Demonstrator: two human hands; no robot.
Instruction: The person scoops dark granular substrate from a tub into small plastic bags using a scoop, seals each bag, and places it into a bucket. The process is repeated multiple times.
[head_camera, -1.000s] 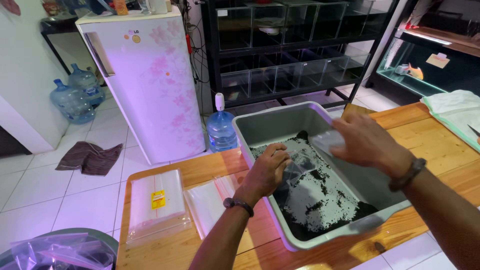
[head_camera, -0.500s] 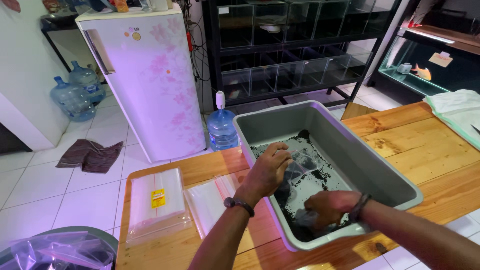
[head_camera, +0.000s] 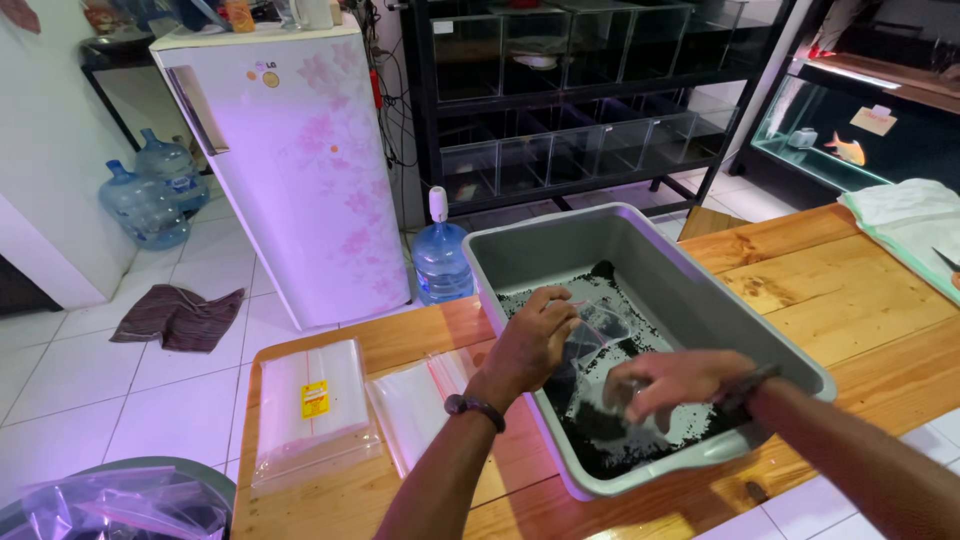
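Inside the grey tub (head_camera: 700, 300), over its black gravel (head_camera: 600, 440), our left hand (head_camera: 530, 345) pinches a clear zip bag (head_camera: 590, 335) open while our right hand (head_camera: 670, 385) cups gravel beside it.

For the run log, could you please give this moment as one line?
left hand: holds clear bag open | right hand: low in grey tub, on black granules | table: bag stack

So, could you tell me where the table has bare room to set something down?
Bare wood lies right of the grey tub, up to the folded cloth. Left of the tub it is crowded: loose bags and a bag stack. Both hands fill the tub.
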